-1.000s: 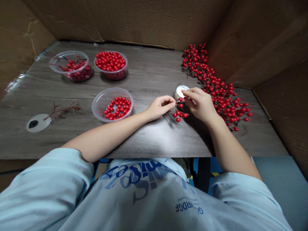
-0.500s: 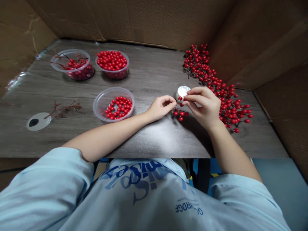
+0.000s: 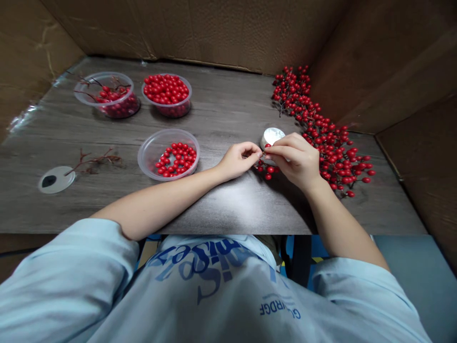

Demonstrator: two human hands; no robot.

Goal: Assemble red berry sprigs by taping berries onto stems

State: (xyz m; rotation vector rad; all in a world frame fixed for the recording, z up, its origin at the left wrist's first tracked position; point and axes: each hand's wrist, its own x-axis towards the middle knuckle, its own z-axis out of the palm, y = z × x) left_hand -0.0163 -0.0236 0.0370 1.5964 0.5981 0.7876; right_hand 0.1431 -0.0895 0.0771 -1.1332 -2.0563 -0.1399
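My left hand (image 3: pixel 240 161) is closed in a pinch on the stem of a small berry branch (image 3: pixel 267 176), whose red berries hang below the fingertips. Opposite it, my right hand (image 3: pixel 298 159) has thumb and fingers pinched together at the same branch, almost meeting the left fingertips. One red berry shows just above that pinch; whatever else lies between the right fingertips is hidden. Just behind the fingers stands a small round white container (image 3: pixel 273 136), partly covered by my right hand.
A tub with some loose red berries (image 3: pixel 167 178) stands left of my hands. Farther back are a fuller berry tub (image 3: pixel 167 114) and a tub of berries and twigs (image 3: pixel 121 112). A bare twig (image 3: pixel 93 162) touches a pale disc (image 3: pixel 57 186). Berry branches (image 3: pixel 326 138) line the right; cardboard walls surround the table.
My right hand has moved slightly left and down, bringing its fingertips against the branch beside the left fingertips. My left hand has stayed in place, still pinching the stem.
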